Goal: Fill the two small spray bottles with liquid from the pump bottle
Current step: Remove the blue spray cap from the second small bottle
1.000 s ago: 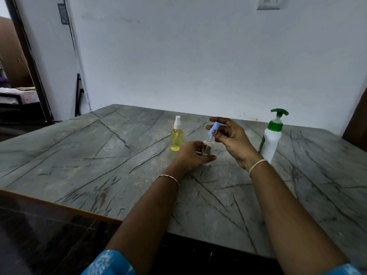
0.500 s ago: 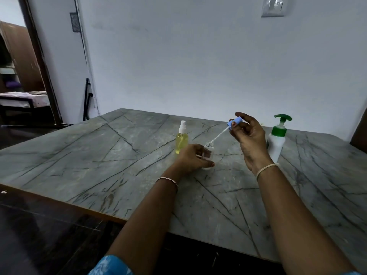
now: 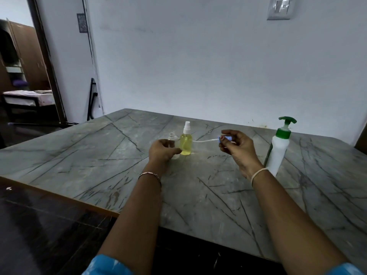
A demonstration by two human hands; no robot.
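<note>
The clear spray bottle [image 3: 173, 140] stands on the worktop [image 3: 218, 187] with its threaded neck bare, enclosed by the fingers [image 3: 174, 150] of our left hand [image 3: 163, 150]. It touches or nearly touches the yellow-filled spray bottle [image 3: 186, 143], which stands capped just beyond those fingers.

Compared with half a second earlier, the blue spray head [image 3: 225, 138] and its dip tube [image 3: 204, 140] have fully left the neck. Our right hand [image 3: 238, 148] pinches the head between thumb and fingers, with the tube pointing across toward the yellow bottle. We judge that the clear bottle is now open for filling, while the other appears already filled.

The pump bottle [image 3: 279, 147] stands outboard of the right-hand fingers, near the wrist. Bare worktop lies between the two hands and toward us, which gives room to set the head down. The near edge is well apart from the bottles.
</note>
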